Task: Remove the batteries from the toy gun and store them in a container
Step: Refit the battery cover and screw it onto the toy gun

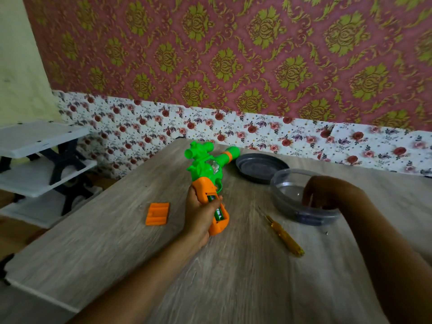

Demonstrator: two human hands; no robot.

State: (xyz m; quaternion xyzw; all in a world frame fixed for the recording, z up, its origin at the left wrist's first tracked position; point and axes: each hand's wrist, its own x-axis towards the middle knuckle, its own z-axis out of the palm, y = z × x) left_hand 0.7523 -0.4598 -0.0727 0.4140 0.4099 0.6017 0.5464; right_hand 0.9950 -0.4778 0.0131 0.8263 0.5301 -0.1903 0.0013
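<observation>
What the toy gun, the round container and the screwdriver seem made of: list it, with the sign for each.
Toy gun: likely moulded plastic; saturated green and orange, smooth, faint sheen.
Container: probably clear plastic; see-through wall and floor, darker band at the base.
Screwdriver: translucent amber handle, plastic by look; the thin shaft looks like metal, though it is blurred.

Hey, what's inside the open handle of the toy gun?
A green battery shows in the toy gun's open orange handle. The left hand's thumb covers part of the compartment, so how many remain is hidden.
</observation>
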